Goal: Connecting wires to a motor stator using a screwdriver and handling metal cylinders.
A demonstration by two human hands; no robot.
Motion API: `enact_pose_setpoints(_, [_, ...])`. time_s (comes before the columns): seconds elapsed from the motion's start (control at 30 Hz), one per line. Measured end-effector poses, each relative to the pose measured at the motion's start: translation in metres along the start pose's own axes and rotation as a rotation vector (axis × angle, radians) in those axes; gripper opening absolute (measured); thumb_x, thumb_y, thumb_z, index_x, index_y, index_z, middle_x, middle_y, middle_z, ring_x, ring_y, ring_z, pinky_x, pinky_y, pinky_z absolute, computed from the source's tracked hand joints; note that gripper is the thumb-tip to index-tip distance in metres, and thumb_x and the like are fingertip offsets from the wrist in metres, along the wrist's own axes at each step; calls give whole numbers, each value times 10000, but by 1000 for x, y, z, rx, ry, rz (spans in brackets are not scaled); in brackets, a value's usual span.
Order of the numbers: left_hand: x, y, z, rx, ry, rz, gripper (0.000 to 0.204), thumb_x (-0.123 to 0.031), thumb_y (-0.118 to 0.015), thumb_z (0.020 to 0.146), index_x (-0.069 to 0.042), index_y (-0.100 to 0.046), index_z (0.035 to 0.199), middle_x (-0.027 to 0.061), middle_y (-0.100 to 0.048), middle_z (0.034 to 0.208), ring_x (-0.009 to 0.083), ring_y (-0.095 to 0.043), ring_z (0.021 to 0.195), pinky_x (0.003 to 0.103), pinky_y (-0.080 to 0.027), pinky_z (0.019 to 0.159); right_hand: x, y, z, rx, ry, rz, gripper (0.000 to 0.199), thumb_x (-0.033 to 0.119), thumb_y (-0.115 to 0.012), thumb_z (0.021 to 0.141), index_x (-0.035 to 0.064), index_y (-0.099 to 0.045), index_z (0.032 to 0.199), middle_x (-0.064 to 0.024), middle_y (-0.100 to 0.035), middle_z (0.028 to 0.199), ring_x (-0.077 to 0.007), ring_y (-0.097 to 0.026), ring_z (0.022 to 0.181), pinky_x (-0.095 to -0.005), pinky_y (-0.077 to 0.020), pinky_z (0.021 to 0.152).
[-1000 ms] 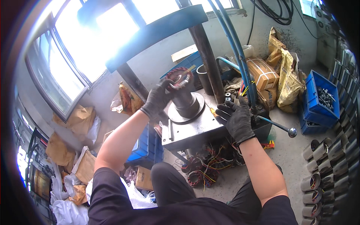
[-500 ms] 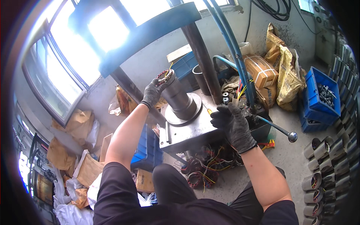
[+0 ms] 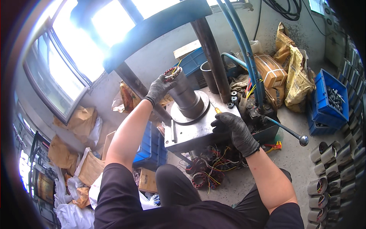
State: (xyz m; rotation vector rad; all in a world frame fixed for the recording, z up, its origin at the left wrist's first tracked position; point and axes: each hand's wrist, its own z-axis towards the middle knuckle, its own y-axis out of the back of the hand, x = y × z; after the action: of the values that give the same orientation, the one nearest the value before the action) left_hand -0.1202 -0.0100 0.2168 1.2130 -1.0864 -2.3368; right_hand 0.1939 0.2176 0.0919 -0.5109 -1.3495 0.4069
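Note:
A grey metal motor housing [image 3: 186, 93] stands upright on a round plate [image 3: 206, 102] on the steel press table [image 3: 190, 133]. At its top is a ring of copper-and-red stator windings [image 3: 172, 72] with yellow and white wires. My gloved left hand [image 3: 160, 89] is closed around the upper left side of the housing, just below the windings. Over the table's right front edge, my gloved right hand [image 3: 238, 131] has curled fingers. A small yellow-handled tool [image 3: 217, 110] pokes out at its thumb side; the rest is hidden by the glove.
The press's blue crossbeam [image 3: 160, 28] and dark posts [image 3: 209, 53] surround the table. A ball-ended lever [image 3: 303, 140] juts out at right. Wired stators [image 3: 206, 173] lie under the table. Blue bins [image 3: 329, 95], a carton [image 3: 270, 70] and metal sleeves [image 3: 318, 186] stand at right.
The whole view has shifted slightly. My right hand has come lower and its fingers have curled in beside the yellow-handled tool. My left hand stays at the housing top.

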Motion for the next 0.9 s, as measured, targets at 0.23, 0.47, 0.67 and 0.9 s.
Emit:
enact_pose_setpoints(0.23, [-12,-6,-6,-69,-9,87,616,-377,-825,861,-50,-639,1349,92,-764,1131,164,-709,1041,311,-535,949,5,-8,-8,110,-26,-224,520,480,-705,964,5,-689,1174,-58,-697,992,-127,-643,941,-306,-521,894])
enact_pose_setpoints(0.47, [-15,12,-3,-5,40,259,611,-435,-803,881,-63,-649,1340,129,-762,1110,213,-719,1036,359,-537,927,1,-6,-6,193,-114,-258,392,269,-683,1002,-14,-643,1270,-86,-727,1065,-165,-701,967,-325,-558,923])
enact_pose_setpoints(0.67, [8,17,10,83,-25,294,637,-511,-767,903,-52,-648,1328,167,-755,1049,276,-727,1008,394,-538,915,-1,-8,-4,211,-110,-252,396,265,-689,1000,-13,-638,1277,-77,-722,1068,-152,-693,972,-319,-557,912])
enact_pose_setpoints(0.9, [11,3,15,-82,-242,338,546,-454,-784,895,-67,-685,1269,188,-686,1214,267,-678,1118,385,-509,995,-1,-10,-8,207,-111,-443,450,271,-725,977,-36,-636,1292,-77,-714,1030,-122,-667,944,-300,-548,865])
